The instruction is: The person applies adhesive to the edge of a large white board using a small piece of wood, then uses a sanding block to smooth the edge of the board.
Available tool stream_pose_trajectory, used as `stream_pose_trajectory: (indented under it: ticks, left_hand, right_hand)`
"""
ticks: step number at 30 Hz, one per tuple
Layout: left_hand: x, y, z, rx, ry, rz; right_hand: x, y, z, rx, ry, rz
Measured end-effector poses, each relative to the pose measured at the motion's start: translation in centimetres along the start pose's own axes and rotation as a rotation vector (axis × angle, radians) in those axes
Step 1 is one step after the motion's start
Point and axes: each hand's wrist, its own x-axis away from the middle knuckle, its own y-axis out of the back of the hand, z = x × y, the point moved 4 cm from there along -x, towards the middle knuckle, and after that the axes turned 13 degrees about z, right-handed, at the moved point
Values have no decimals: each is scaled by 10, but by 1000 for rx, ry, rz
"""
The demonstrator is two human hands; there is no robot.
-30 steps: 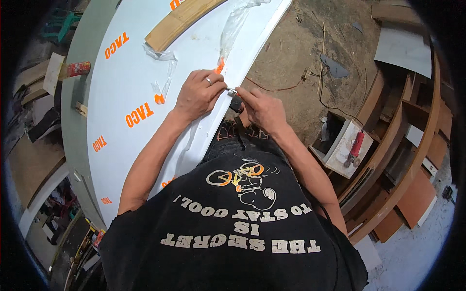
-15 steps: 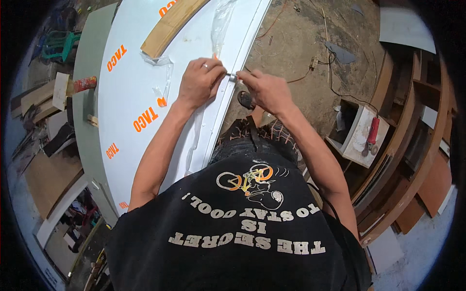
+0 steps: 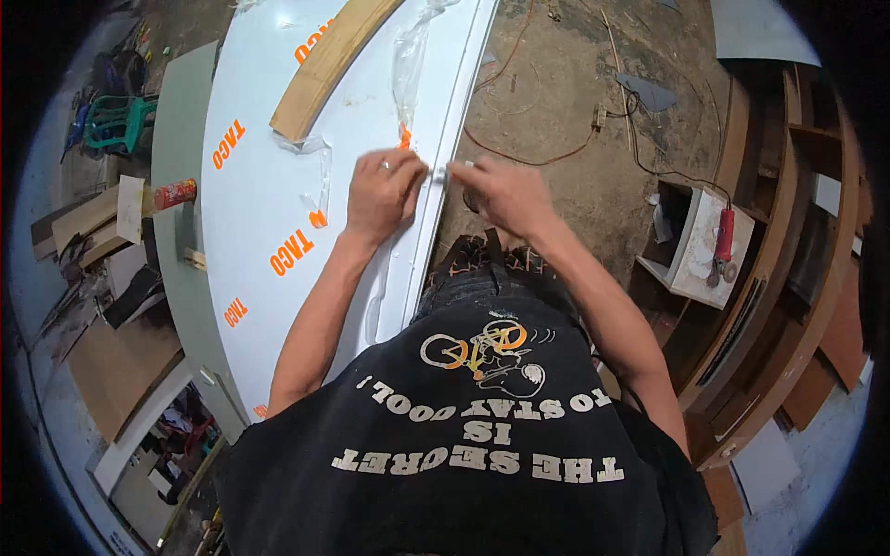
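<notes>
Frame centre: left hand (image 3: 385, 190) pressing white panel (image 3: 269, 185) edge, fingers curled together; right hand (image 3: 505, 190) pinching small tool, blurred, beside it; wooden strip (image 3: 324, 69) lying upper centre

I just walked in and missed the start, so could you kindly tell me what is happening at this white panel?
A person is bent over a large white panel covered in clear protective film. The left hand presses on the panel close to its right edge, and the right hand works at that edge with a small tool too blurred to identify. A curved wooden strip lies further up the panel, beside loose peeled film.
</notes>
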Motion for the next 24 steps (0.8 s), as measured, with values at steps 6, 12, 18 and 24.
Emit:
stream_pose_trajectory:
  ticks: [6,12,18,24]
  left_hand:
    - [-10,-2,7,-34,-33,15]
    - [3,1,-1,-43,-30,79]
    - [-12,-2,6,-87,-31,30]
    - [0,2,-1,-72,-61,86]
  right_hand:
    - [-7,-1,-2,3,-28,-6]
    - [5,-6,6,-44,-25,17]
    - [-2,-5,-3,-51,-23,-14]
    - [4,-1,3,-46,-33,67]
